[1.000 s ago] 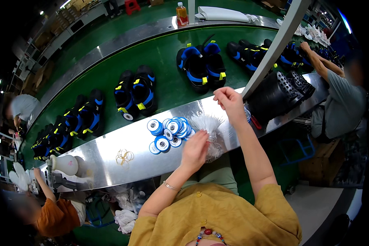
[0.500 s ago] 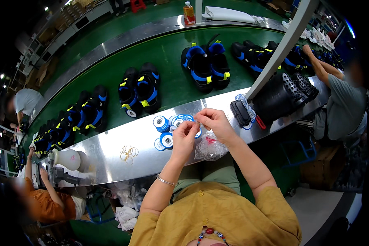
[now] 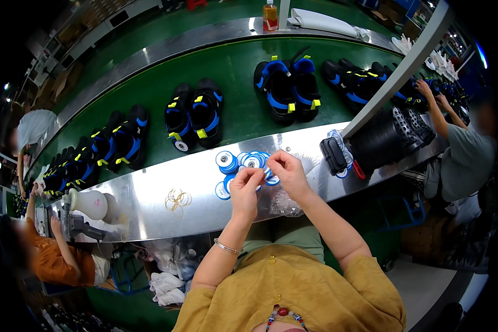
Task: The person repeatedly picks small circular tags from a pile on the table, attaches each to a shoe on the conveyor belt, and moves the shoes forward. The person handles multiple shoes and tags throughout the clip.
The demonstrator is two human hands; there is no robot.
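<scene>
My left hand (image 3: pixel 244 192) is closed in a pinch at the front of a pile of round blue-and-white tags (image 3: pixel 226 159). Close beside it, my right hand (image 3: pixel 290 176) pinches too, its fingertips almost meeting the left ones. Whatever lies between the fingers is too small to make out. Under my right wrist a clear plastic bag (image 3: pixel 282 205) lies at the bench edge, partly covered. Thin clear strands (image 3: pixel 303 157) are spread on the metal just beyond that hand.
Pairs of black-and-blue shoes (image 3: pixel 193 113) stand along the green belt (image 3: pixel 235 83); one carries a round tag (image 3: pixel 181 145). On the metal bench (image 3: pixel 149 202) lie yellowish rubber bands (image 3: pixel 178 200), a tagging gun (image 3: pixel 83 227), a black pouch (image 3: pixel 333 156) and a slanted post (image 3: pixel 398 72). Co-workers sit at both sides.
The whole view has shifted a little. My hands stay pinched close together, with the right fingertips slightly lower. More of the clear strands beyond my right hand now show.
</scene>
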